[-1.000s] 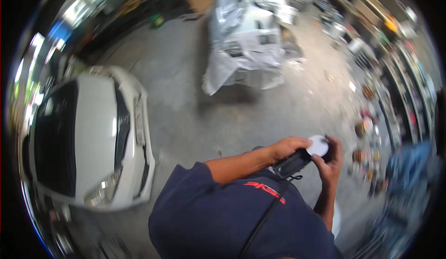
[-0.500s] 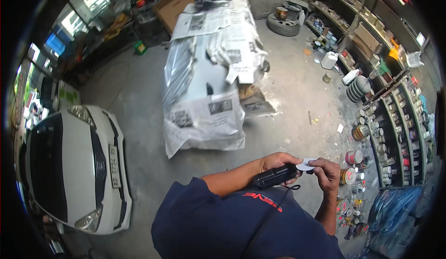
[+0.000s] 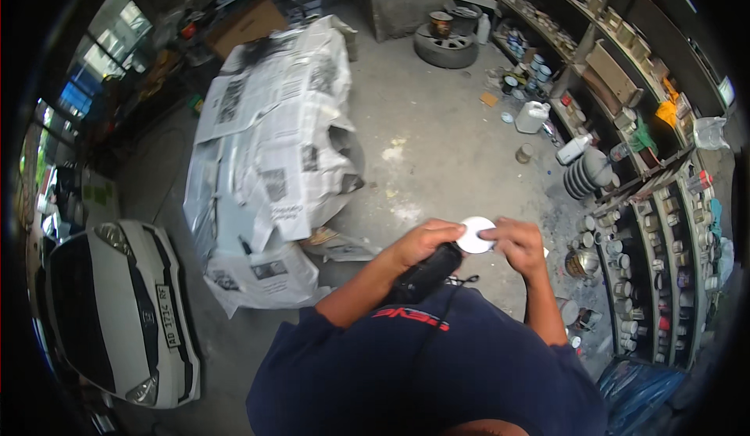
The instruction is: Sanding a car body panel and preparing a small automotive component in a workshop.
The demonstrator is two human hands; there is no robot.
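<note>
From the head view, it's all about the white disc [image 3: 476, 235], right where the two hands meet! The left hand [image 3: 430, 242] grips its nine o'clock edge, thumb on top; the right hand [image 3: 522, 247] pinches it at three, fingers curled. And there's a black case [image 3: 428, 270] at eight o'clock, tucked under the left hand; how firmly those hidden fingers hold it, I can't tell.

Good handling, I'd say, means light pressure at the rim, the face kept level and both thumbs off the middle. The case crowds that lower side, and a dark cord [image 3: 462, 280] loops at seven, a likely snag.

Look wider from the disc! Ten o'clock, a bulky shape under newspaper [image 3: 291, 92]; between eight and nine, a white car [image 3: 117, 311]. Twelve brings a tyre [image 3: 447, 55], one a white jug [image 3: 531, 117]. Over at three, a shelf [image 3: 642, 280] full of tins, with a larger tin [image 3: 581, 263] on the floor before it, in the way of anyone stepping there.
</note>
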